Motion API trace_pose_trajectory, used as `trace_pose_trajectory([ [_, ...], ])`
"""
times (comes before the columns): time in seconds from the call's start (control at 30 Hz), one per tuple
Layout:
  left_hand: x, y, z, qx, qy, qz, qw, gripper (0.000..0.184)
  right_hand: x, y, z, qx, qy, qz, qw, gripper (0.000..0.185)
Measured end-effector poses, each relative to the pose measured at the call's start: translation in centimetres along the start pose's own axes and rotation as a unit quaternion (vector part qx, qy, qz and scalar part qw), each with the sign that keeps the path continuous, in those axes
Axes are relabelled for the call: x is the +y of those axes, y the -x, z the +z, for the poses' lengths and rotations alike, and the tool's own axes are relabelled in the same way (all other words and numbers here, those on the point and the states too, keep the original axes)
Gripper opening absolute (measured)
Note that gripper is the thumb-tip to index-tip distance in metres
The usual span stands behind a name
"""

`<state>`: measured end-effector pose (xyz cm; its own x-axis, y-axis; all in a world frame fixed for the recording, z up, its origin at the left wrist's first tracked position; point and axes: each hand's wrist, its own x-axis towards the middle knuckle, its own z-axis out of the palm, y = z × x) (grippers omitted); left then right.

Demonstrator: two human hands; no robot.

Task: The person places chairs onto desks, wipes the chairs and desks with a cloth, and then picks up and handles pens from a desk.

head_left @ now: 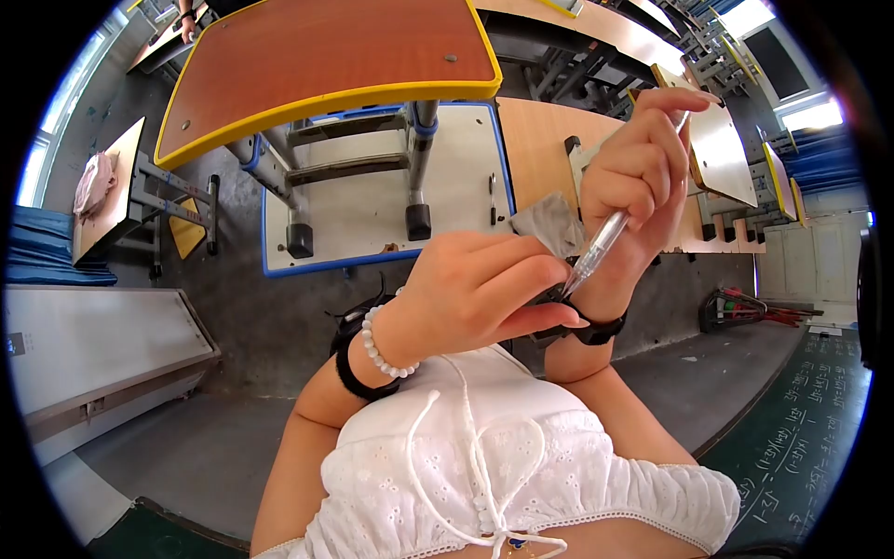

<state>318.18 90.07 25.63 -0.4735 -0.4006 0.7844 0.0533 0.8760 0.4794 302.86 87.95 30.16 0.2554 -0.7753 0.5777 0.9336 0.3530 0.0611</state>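
My right hand point(643, 163) is closed around a clear pen point(603, 244), which slants down and left with its tip near my left fingers. A black wristband point(601, 329) circles my right wrist. My left hand point(475, 289) reaches across in front of my chest, thumb and fingers pinched together beside the pen tip and the wristband. Something dark shows between those fingers, but I cannot make out what. My left wrist wears a white bead bracelet point(375, 349) and a black band point(352, 373).
A brown yellow-edged desk point(326, 51) stands with its feet on a white blue-edged desktop point(363, 210), where a dark pen point(492, 198) lies. A grey cloth point(549, 224) rests nearby. Another person's hand point(188, 28) shows top left. A chalkboard point(792, 466) is lower right, a white cabinet point(93, 345) left.
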Motion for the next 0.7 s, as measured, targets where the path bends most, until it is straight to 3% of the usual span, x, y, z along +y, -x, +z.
trace_pose_trajectory([
  [0.53, 0.1, 0.3, -0.1, 0.047, -0.014, 0.023, 0.999, 0.030, 1.0, 0.0, -0.7, 0.031, -0.045, 0.003, 0.998, 0.030],
  [0.7, -0.4, 0.2, -0.2, 0.020, 0.005, 0.022, 1.000, 0.034, 0.9, 0.0, -1.2, 0.037, -0.062, 0.001, 0.997, 0.028],
])
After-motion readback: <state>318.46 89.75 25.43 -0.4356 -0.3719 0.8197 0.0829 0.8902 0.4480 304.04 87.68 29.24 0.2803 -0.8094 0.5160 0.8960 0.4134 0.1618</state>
